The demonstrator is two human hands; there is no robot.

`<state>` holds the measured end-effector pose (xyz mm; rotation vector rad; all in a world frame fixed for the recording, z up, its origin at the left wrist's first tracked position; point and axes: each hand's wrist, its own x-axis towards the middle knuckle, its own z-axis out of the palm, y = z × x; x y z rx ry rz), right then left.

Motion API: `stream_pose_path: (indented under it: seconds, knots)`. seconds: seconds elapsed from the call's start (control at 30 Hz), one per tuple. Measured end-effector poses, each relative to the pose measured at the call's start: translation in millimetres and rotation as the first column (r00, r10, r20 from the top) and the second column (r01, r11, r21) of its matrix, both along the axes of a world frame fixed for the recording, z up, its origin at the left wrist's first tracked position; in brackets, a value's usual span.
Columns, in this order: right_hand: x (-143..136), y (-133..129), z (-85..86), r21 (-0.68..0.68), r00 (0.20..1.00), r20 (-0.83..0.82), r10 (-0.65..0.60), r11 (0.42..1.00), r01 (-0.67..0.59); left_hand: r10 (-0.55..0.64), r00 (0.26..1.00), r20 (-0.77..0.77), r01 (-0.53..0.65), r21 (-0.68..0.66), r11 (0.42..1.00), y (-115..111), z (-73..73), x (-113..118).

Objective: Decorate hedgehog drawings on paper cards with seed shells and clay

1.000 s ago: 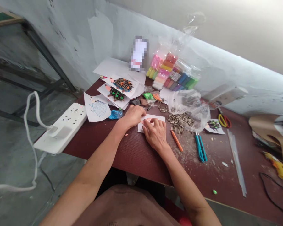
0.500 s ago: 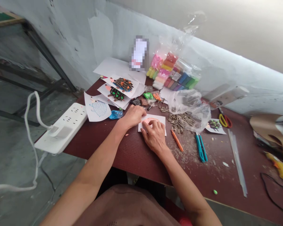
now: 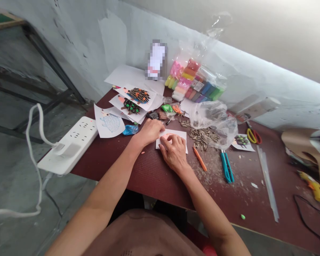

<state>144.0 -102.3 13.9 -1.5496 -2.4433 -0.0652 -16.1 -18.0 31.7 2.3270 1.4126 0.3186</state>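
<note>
A small white card [image 3: 183,134] lies on the dark red table, with a flat pink clay shape [image 3: 166,136] on it, partly hidden by my hands. My right hand [image 3: 175,150] rests over the card, fingers bent but apart, fingertips on the pink clay. My left hand [image 3: 152,131] touches the card's upper left corner, its fingers curled; whether they hold anything is too small to tell. To the right of the card are an orange clay tool [image 3: 200,159] and a heap of striped seeds [image 3: 203,138].
Teal cutter [image 3: 227,167], scissors [image 3: 254,136] and glue gun [image 3: 314,186] lie rightward. Behind are a clear plastic bag [image 3: 214,121], coloured clay packs [image 3: 194,83] and a phone [image 3: 156,59]. Decorated hedgehog cards [image 3: 138,96] and a white power strip [image 3: 69,145] are leftward.
My right fingers have shifted very slightly over the pink clay. The whole view has moved a little; otherwise both hands keep nearly the same place.
</note>
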Motion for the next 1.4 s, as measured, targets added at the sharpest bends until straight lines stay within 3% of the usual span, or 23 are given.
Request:
stream_pose_path:
  seconds: [0.53,0.93,1.4]
  knots:
    - [-0.1,6.7,0.3,-0.003,1.000,0.007,-0.026,1.000,0.026,0.003,1.000,0.006,-0.002,-0.016,1.000,1.1,0.1,0.2]
    - [-0.7,2.2,2.5,-0.033,1.000,-0.030,0.005,0.999,-0.006,0.026,0.988,0.155,-0.008,-0.111,0.994,6.0,-2.6,-6.9]
    - [-6.8,4.0,7.1,-0.086,1.000,-0.013,-0.003,0.996,0.002,0.031,0.984,0.177,-0.011,-0.111,0.994,6.5,-3.7,-7.9]
